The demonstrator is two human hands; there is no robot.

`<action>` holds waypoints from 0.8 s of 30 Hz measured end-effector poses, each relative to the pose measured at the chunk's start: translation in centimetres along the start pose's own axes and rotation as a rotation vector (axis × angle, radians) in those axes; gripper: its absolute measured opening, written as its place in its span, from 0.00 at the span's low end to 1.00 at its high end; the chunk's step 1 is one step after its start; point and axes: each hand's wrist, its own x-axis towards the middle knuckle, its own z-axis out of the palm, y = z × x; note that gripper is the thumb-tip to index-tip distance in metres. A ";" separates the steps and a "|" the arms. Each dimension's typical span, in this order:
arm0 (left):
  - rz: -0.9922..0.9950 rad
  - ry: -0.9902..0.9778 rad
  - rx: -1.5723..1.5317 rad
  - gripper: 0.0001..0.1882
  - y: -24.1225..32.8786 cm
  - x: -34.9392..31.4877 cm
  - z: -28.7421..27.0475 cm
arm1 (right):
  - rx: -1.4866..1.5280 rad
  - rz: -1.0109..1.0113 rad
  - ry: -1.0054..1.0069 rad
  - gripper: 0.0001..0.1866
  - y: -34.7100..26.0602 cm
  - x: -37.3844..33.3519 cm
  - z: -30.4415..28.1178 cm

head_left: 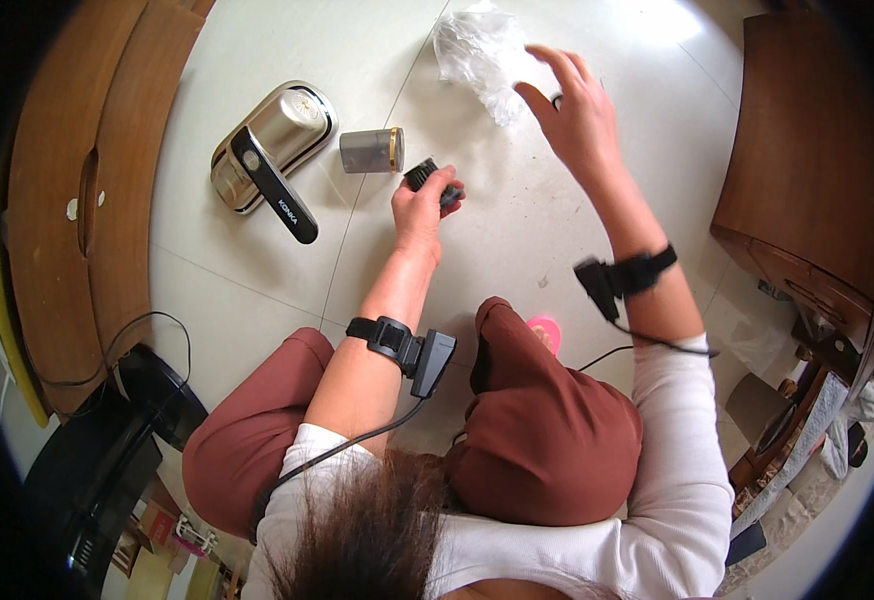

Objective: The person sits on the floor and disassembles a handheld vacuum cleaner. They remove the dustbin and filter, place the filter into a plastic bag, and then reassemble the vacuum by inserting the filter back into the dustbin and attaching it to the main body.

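Observation:
My left hand point(423, 205) grips a small black cylindrical part point(423, 174) just above the pale tiled floor. My right hand point(575, 112) is stretched forward, its fingers spread and touching a crumpled clear plastic bag point(479, 52) on the floor. A small dark ring-like piece sits at its fingers, too small to tell apart. Left of my left hand lies a short grey canister with a gold end point(372, 150). Beyond it rests a champagne-coloured handheld appliance with a black handle point(269, 152). Both wrists wear black bands with small boxes and cables.
I sit on the floor with knees in reddish-brown trousers point(547, 430). A wooden cabinet point(87, 190) curves along the left, another wooden cabinet point(807, 170) stands at the right. A black base with a cord point(147, 400) lies at lower left. A pink object point(545, 330) peeks out beside my knee.

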 end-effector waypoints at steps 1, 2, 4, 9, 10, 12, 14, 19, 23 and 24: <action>0.003 -0.021 0.043 0.13 -0.3 0.1 -0.1 | -0.044 -0.060 0.002 0.27 0.5 1.3 1.0; 0.010 -0.039 0.087 0.13 -0.5 0.2 -0.3 | -0.096 -0.039 -0.070 0.31 0.6 2.3 2.2; 0.034 -0.015 0.120 0.14 -0.7 0.1 -0.6 | -0.202 0.002 -0.211 0.39 0.6 4.1 4.3; 0.026 0.009 0.095 0.15 0.3 -0.1 -1.7 | -0.416 0.001 -0.521 0.54 1.2 5.3 7.8; 0.023 0.011 0.079 0.15 0.4 -0.1 -1.7 | -0.404 0.016 -0.547 0.54 1.6 5.3 8.2; 0.016 0.015 0.077 0.15 0.5 -0.1 -2.1 | -0.371 0.045 -0.600 0.55 2.1 5.2 9.0; 0.004 0.011 0.082 0.15 0.5 -0.1 -2.3 | -0.405 0.052 -0.646 0.51 2.2 5.0 10.0; -0.035 -0.045 0.061 0.15 0.9 -0.2 -2.3 | -0.270 0.135 -0.663 0.29 3.2 4.3 10.6; -0.043 -0.123 0.009 0.14 1.1 0.0 -1.2 | -0.236 0.226 -0.601 0.22 7.3 2.3 11.2; -0.036 -0.127 -0.003 0.14 1.1 0.0 -1.3 | -0.229 0.212 -0.624 0.22 7.0 1.7 10.6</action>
